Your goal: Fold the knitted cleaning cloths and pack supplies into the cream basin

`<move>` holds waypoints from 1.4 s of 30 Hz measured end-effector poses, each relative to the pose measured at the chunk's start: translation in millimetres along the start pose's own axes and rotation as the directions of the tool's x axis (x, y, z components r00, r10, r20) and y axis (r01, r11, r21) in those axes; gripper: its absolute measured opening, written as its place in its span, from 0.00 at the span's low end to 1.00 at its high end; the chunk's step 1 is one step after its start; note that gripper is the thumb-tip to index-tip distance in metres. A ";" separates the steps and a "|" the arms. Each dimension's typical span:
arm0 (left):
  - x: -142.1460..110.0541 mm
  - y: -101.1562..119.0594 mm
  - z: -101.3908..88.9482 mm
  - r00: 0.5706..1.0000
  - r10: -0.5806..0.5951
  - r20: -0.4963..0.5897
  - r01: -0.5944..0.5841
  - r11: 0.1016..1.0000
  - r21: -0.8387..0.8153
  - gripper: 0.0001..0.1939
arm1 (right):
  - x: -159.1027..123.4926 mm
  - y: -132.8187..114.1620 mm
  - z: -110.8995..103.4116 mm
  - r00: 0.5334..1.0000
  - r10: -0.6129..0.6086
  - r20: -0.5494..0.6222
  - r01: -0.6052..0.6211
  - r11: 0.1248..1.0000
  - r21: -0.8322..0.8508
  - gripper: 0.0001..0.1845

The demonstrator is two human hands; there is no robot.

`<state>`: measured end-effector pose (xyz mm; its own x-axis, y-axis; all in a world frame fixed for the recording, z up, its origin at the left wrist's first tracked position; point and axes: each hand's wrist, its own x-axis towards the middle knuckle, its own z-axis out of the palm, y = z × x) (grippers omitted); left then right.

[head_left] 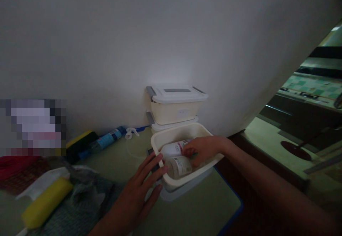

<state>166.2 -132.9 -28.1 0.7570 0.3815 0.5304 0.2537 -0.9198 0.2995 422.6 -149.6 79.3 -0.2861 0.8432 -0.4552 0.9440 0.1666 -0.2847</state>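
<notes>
An open cream plastic box (187, 131) sits on the green tabletop near the wall. Inside it lie two pale bottles, one with a red-marked label (173, 147) and one below it (179, 166). My right hand (204, 149) reaches into the box, its fingers curled over the bottles and touching them. My left hand (140, 189) rests flat against the box's near left rim, fingers stretched out.
Two closed cream boxes with grey latches (176, 104) are stacked behind the open one against the wall. A spray bottle (107, 139) lies at the left. A yellow cylinder (45, 204) and crumpled plastic (85, 189) lie at the front left. The table's blue edge (232, 211) drops off at the right.
</notes>
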 end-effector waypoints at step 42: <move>1.8 1.3 -3.4 1.000 0.005 0.012 -0.006 0.999 0.048 0.25 | 2.1 40.3 11.5 0.969 0.085 -0.233 -0.148 0.953 -0.265 0.19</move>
<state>165.9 -133.1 -24.0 0.7658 0.3756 0.5220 0.2781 -0.9253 0.2578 458.2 -147.0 57.1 -0.1586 0.9502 -0.2682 0.9852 0.1700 0.0198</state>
